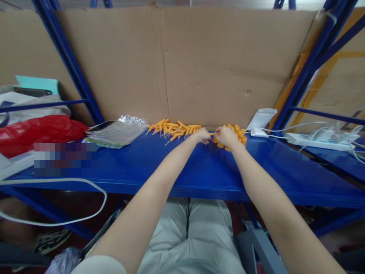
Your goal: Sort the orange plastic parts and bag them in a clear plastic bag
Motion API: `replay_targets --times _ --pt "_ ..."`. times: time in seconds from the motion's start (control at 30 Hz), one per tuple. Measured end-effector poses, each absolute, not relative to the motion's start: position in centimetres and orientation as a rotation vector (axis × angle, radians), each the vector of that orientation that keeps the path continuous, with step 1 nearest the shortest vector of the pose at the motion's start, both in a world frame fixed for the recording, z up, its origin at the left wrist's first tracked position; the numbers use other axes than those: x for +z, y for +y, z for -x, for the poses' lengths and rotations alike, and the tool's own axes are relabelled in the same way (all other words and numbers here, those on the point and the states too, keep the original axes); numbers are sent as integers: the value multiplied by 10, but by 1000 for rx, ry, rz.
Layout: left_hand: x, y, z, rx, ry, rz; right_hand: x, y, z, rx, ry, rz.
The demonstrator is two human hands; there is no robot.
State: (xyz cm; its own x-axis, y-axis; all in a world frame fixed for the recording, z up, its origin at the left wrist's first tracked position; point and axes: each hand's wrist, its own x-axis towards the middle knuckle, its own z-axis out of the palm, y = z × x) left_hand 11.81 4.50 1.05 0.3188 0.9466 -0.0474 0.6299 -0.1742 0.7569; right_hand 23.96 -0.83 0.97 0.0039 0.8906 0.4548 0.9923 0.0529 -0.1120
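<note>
Both my arms reach across a blue metal shelf (pixel 176 167) to its back edge. My left hand (pixel 203 135) is closed in a pinch on a small orange piece beside a loose heap of orange keychain pieces with little metal chains (pixel 173 129). My right hand (pixel 226 136) is closed too, gripping the same orange piece from the other side, with a second cluster of orange pieces (pixel 239 134) right behind and beside it. The two hands almost touch each other.
A stack of clear plastic bags (pixel 119 131) lies left of the orange heap. A red bag (pixel 37 133) sits at far left. A white pouch (pixel 261 120), cables and a power strip (pixel 313 140) lie at right. Cardboard (pixel 199 64) backs the shelf.
</note>
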Motion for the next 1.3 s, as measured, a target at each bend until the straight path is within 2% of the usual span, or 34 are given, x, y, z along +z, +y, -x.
replay_targets --times 0.17,0.3,0.5,0.67,0.8,0.97,1.3 --pt "33 42 -108 912 1117 -1479 10 -5 -233 -165 -1858 1713" --pt "46 27 -100 1102 1016 -1562 12 1 -224 170 -1744 1373" --pt "49 1 -76 1217 1053 -2438 19 -10 -203 849 -1421 1075" --pt "33 -1 -44 982 770 -3168 22 -21 -193 1224 -1287 909" --pt "11 6 -21 774 683 -3416 19 -23 -185 1241 -1210 842" --pt "-9 10 -5 804 716 -3431 17 -25 -180 1136 -1279 930" --pt "-12 1 -4 1117 931 -3083 17 -21 -187 914 -1300 896"
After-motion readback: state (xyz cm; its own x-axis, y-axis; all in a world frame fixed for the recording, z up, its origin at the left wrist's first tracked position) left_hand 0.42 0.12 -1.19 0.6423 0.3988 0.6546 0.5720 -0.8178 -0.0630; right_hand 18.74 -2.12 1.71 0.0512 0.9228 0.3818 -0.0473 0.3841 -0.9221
